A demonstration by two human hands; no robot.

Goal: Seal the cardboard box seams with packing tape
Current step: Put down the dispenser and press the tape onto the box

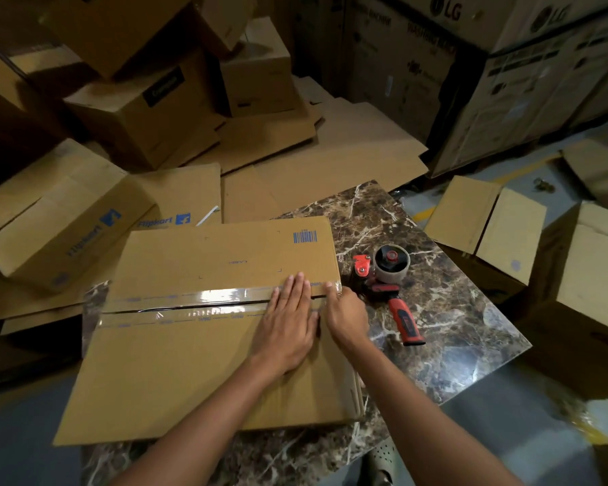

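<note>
The cardboard box [204, 327] lies flat on the marble bench [436, 310], its centre seam running left to right across the top. A shiny strip of packing tape [190, 299] already follows that seam, from the box's left edge to its right edge.

Both hands are bunched at the right end of the strip. The left hand [288, 320] is spread palm-down, fingers together and pointing away from the person, pressing flat on the tape; it clamps nothing. The right hand [344, 313] sits just beside it at the box's right edge, its grip curled over the corner where the tape end wraps down. Whether it pinches the tape tail or only presses it, I cannot tell.

What matters for the next move is that the seam's long axis stretches away to the left of both hands. The left hand looks the nearer one to sweep along it and smooth the strip down.

The tape dispenser [388, 289] lies on the bench just right of the box, red handle pointing toward the person, near the right hand.
</note>
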